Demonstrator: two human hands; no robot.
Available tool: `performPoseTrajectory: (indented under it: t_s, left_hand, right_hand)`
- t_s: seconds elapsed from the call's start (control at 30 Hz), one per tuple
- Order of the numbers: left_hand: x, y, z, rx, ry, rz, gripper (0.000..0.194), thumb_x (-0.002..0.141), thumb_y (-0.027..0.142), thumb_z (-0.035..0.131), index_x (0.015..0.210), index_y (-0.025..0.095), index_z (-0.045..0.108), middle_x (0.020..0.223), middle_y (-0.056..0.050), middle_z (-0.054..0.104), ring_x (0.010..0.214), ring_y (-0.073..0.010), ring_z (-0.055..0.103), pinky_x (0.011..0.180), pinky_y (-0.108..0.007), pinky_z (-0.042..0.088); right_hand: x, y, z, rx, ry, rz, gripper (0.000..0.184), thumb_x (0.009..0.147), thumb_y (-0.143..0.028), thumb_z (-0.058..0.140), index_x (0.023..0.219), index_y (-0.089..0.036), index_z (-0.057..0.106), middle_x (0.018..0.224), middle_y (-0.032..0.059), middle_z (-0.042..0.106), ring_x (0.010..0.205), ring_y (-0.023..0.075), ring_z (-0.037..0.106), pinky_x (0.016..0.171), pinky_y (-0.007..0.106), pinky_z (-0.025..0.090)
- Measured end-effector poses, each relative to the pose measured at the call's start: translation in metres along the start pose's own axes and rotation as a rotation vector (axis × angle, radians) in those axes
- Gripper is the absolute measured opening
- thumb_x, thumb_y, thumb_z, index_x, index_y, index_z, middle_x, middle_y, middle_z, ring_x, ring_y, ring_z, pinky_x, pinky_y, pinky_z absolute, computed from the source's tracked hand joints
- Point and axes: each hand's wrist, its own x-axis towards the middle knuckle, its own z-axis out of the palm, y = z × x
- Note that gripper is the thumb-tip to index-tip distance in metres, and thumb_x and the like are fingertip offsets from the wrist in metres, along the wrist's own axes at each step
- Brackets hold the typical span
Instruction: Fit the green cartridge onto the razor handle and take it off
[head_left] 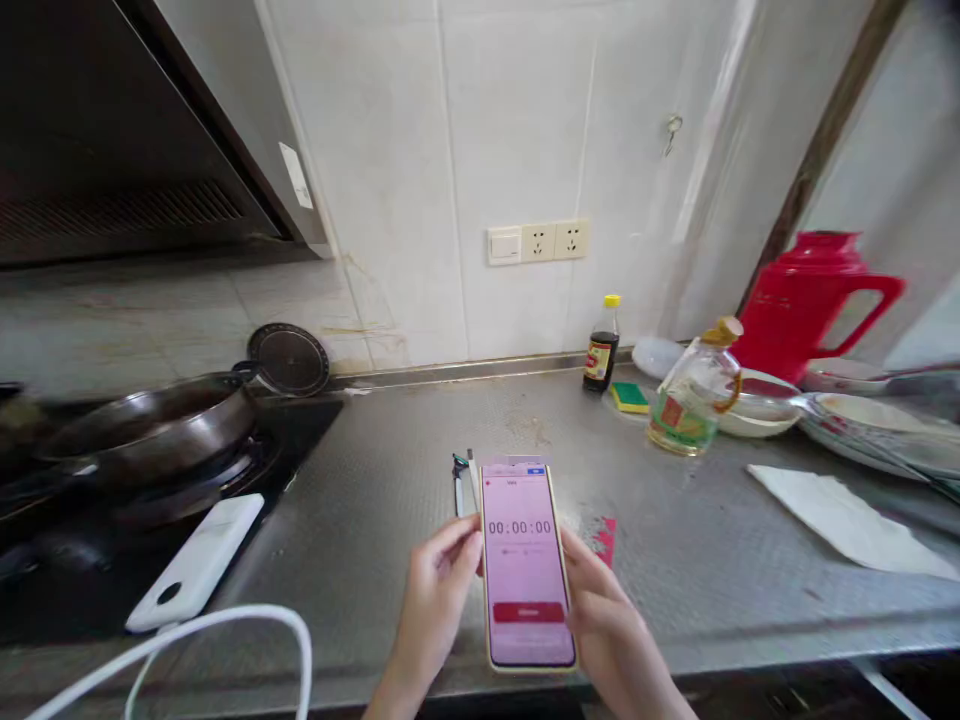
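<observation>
A smartphone in a pale yellow case stands between my hands over the front of the counter, its lit screen facing me with a timer at 00:00:00 and a red button below. My left hand grips its left edge, thumb against the side. Around the right edge closes my right hand, with the thumb near the red button; I cannot tell if it touches the screen. Just behind the phone lie a razor and a thin grey stick-like item, partly hidden by the phone.
On the left, a pan sits on the black stove, near a white power strip with a cable. Soy sauce bottle, sponge, oil jug, red thermos, dishes and white paper occupy the right.
</observation>
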Motion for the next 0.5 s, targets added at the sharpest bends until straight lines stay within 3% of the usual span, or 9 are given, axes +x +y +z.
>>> performPoseTrajectory:
  t_s: [0.37,0.5]
  left_hand:
    - [-0.0031,-0.0016,0.0002,0.026,0.038,0.036,0.031,0.081,0.034,0.053,0.1,0.015,0.068,0.096,-0.009,0.068,0.086,-0.0198,0.062,0.075,-0.028,0.051]
    - [-0.01,0.0016,0.0046,0.164,0.056,0.11,0.034,0.083,0.033,0.047,0.107,0.016,0.062,0.099,-0.01,0.064,0.089,-0.0196,0.06,0.079,-0.031,0.05]
  right_hand:
    - [-0.0015,-0.0068,0.0054,-0.001,-0.018,0.011,0.076,0.048,-0.009,0.046,0.123,-0.022,0.049,0.124,0.0056,0.056,0.115,0.0274,0.048,0.09,0.04,0.042]
    - [-0.0023,-0.0038,0.0047,0.001,0.0,0.001,0.074,0.049,-0.012,0.043,0.122,-0.022,0.051,0.124,0.0046,0.056,0.117,0.0268,0.047,0.094,0.042,0.039]
